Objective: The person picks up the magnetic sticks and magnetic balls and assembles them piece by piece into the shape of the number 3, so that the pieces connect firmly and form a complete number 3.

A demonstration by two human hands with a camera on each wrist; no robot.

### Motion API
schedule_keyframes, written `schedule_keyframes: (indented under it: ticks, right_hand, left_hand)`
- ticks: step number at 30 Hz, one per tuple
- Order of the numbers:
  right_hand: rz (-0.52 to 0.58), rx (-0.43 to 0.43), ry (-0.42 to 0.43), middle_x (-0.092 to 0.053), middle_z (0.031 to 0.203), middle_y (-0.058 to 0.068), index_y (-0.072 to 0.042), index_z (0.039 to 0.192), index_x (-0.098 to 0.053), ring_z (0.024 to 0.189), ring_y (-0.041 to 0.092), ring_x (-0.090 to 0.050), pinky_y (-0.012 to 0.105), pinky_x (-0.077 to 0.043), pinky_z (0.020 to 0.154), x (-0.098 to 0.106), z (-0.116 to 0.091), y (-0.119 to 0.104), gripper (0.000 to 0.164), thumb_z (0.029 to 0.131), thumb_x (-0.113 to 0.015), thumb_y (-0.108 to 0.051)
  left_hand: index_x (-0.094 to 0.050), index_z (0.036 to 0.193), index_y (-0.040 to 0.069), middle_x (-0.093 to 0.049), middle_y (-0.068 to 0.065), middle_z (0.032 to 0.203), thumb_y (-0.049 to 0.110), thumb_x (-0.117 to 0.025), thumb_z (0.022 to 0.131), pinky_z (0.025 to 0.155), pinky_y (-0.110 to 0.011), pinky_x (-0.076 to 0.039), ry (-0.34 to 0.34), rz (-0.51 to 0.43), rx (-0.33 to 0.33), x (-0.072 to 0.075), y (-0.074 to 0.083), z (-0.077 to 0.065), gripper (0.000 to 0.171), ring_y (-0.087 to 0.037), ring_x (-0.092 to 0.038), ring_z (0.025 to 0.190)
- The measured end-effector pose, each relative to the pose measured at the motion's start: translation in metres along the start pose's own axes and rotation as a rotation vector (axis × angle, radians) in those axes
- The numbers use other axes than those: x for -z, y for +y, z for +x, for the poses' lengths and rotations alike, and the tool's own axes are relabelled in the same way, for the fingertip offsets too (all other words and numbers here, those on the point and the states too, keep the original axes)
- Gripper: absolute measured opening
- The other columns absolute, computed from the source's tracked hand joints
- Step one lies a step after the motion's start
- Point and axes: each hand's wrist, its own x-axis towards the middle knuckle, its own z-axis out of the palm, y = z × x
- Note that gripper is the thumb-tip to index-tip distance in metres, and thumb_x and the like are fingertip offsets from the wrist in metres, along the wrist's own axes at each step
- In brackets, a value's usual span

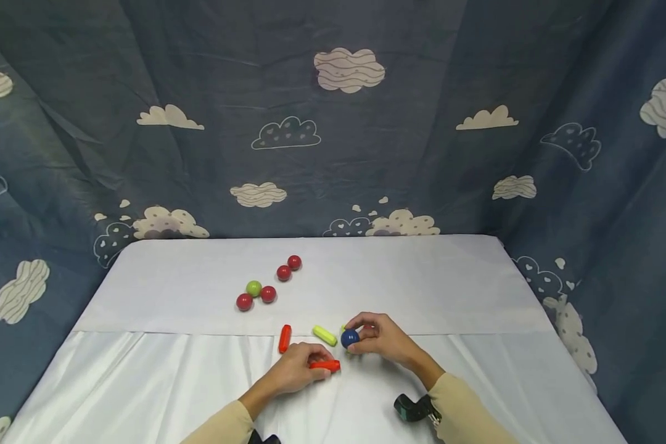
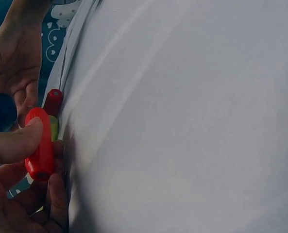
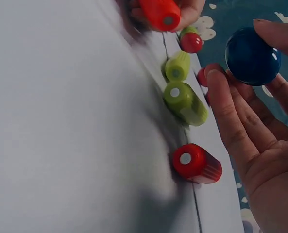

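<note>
The left hand (image 1: 298, 368) is pinching a stubby orange-red plastic rod (image 1: 326, 365) between thumb and fingers, and the right hand (image 1: 385, 338) is pinching a glossy dark-blue ball (image 1: 349, 338). With the clock centred on the ball in the head view, the held rod is sitting towards half past seven, near the ball but apart from it.

The work is apparently standing at an early stage: one rod and one ball are being held, and no rod is touching a ball.

Four rods are lying on the white cloth (image 1: 477, 382) outside either grip: a ribbed yellow-green plastic rod (image 1: 324, 335) at nine o'clock, a narrow red plastic rod (image 1: 285, 339) farther out that way, and, partly hidden by the right hand, a second yellow-green rod (image 3: 185, 102) at eleven and a second red rod (image 3: 197, 162) past two. Five balls are also resting unheld: four shiny red balls (image 1: 268, 294) and one lime-green ball (image 1: 254, 288), between ten and eleven.
</note>
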Motion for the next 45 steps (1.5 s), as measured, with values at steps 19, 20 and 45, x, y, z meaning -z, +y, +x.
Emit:
schedule_keyframes:
  ticks: [19, 20, 45]
  right_hand:
    - [-0.023, -0.01, -0.013, -0.066, 0.089, 0.011, 0.007, 0.104, -0.062, 0.079, 0.016, -0.064, 0.021, -0.051, 0.07, -0.01, -0.023, 0.016, 0.033, 0.075, -0.076, 0.004]
    - [-0.032, -0.003, -0.011, -0.067, 0.089, 0.011, 0.008, 0.104, -0.061, 0.079, 0.015, -0.065, 0.021, -0.051, 0.07, -0.01, -0.023, 0.017, 0.033, 0.075, -0.076, 0.004]
    - [-0.297, 0.012, 0.06, -0.064, 0.095, 0.002, -0.004, 0.103, -0.069, 0.066, 0.01, -0.054, 0.02, -0.043, 0.058, -0.017, -0.016, 0.021, 0.034, 0.072, -0.083, -0.009]
  left_hand:
    - [-0.07, 0.094, 0.015, -0.062, 0.009, 0.082, 0.013, -0.075, 0.081, 0.068, -0.026, -0.04, 0.002, -0.001, 0.02, -0.004, 0.005, 0.0, 0.014, -0.007, -0.051, 0.072]
    - [-0.07, 0.094, 0.015, -0.062, 0.008, 0.082, 0.013, -0.075, 0.081, 0.068, -0.025, -0.041, 0.005, -0.001, 0.015, -0.005, 0.005, 0.0, 0.014, -0.006, -0.051, 0.072]
    - [-0.07, 0.097, 0.016, -0.062, 0.01, 0.085, 0.018, -0.076, 0.082, 0.069, -0.027, -0.039, 0.024, 0.088, -0.004, -0.006, 0.005, -0.002, 0.016, -0.007, -0.049, 0.074]
